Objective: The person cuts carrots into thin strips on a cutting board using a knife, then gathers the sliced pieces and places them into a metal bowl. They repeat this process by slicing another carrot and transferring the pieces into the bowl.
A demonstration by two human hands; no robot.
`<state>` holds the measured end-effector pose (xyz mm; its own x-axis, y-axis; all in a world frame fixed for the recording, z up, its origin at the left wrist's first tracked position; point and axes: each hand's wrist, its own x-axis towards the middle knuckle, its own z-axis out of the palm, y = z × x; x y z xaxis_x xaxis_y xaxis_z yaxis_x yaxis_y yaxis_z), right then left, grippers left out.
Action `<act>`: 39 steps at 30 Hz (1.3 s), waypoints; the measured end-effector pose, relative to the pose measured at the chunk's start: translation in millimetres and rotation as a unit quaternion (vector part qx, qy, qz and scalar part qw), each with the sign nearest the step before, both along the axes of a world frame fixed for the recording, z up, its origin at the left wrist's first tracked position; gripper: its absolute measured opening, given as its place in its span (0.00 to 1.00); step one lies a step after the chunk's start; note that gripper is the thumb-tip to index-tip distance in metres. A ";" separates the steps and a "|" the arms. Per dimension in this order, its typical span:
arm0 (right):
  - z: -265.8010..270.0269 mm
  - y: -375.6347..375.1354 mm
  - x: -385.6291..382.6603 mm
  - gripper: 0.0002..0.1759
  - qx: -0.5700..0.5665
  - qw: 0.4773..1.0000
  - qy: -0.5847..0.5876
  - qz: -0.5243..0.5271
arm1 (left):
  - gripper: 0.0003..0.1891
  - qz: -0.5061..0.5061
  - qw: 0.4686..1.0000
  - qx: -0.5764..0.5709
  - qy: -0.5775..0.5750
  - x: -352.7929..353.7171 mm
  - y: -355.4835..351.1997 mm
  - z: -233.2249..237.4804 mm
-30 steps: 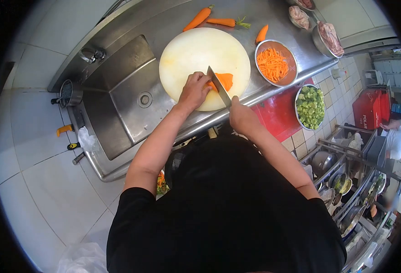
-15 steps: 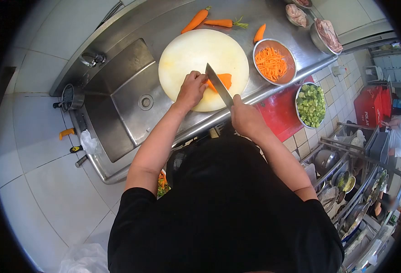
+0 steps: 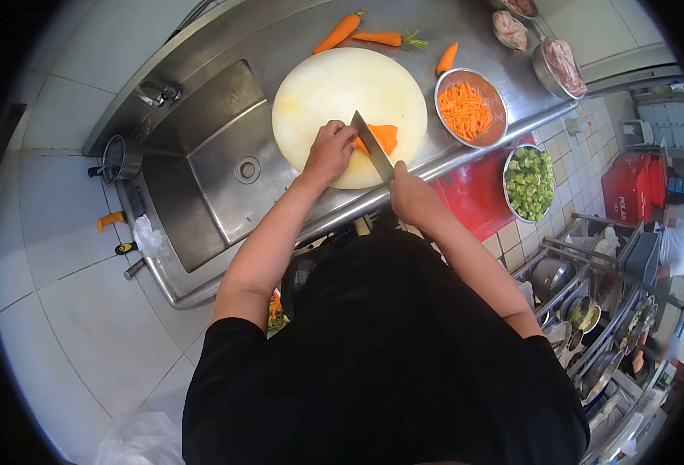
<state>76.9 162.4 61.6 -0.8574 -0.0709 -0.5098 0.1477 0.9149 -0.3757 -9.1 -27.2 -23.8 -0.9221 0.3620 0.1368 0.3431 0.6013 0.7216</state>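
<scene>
Carrot piece [image 3: 385, 137] lies on the round cutting board [image 3: 342, 85], toward the front edge of the counter [image 3: 454, 17]. Left hand [image 3: 329, 155]: bent fingers holding one end. Right hand [image 3: 415, 197]: fingers wrapped around knife [image 3: 374, 149].

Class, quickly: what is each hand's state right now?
Left hand: curled, holding the cut carrot on the cutting board.
Right hand: closed, holding the knife.

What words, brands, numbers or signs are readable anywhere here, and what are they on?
"POLAR": on the red box at the far right.
A smaller marking beside it, on the same box: too small to read surely.
No lettering can be made out on the knife.
</scene>
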 end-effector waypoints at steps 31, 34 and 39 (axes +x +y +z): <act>6.2 -0.1 -5.8 0.11 -0.003 1.000 -0.010 0.010 | 0.08 -0.017 0.999 0.042 -0.015 -10.9 -6.7 -3.3; 29.6 1.5 -5.5 0.11 -0.002 1.000 -0.019 -0.007 | 0.08 -0.022 0.999 0.024 -0.035 -17.4 -11.2 0.5; 30.7 3.0 7.4 0.11 -0.013 1.000 0.007 -0.013 | 0.07 -0.023 0.998 -0.006 -0.055 -17.2 -8.8 5.0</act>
